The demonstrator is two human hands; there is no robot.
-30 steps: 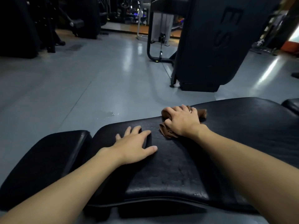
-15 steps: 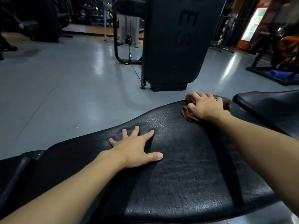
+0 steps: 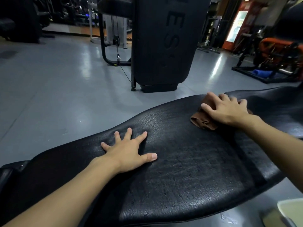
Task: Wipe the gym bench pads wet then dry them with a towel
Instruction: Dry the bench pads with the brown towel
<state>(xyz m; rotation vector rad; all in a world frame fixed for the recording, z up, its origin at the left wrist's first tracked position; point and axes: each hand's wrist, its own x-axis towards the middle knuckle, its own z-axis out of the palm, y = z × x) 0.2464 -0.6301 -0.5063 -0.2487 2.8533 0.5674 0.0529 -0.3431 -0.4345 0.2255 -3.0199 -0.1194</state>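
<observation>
A long black cracked bench pad point(image 3: 188, 169) fills the lower half of the head view. My left hand point(image 3: 129, 149) lies flat on it with fingers spread and holds nothing. Further right, my right hand point(image 3: 227, 108) presses a crumpled brown cloth point(image 3: 203, 121) onto the pad, fingers over its top. Part of the cloth sticks out at the near left of the hand. A second black pad point(image 3: 270, 99) adjoins at the right. No towel other than this cloth is visible near the hands.
A tall black upright machine pad point(image 3: 164, 43) stands on the grey floor point(image 3: 57, 89) beyond the bench. Orange and black gym equipment point(image 3: 275, 51) is at the right. A pale container corner point(image 3: 291, 210) shows at the bottom right. A small black pad point(image 3: 6, 171) sits at the left.
My right hand has slid the brown cloth along the pad to the right and slightly nearer. The view has turned right. My left hand stays flat on the pad.
</observation>
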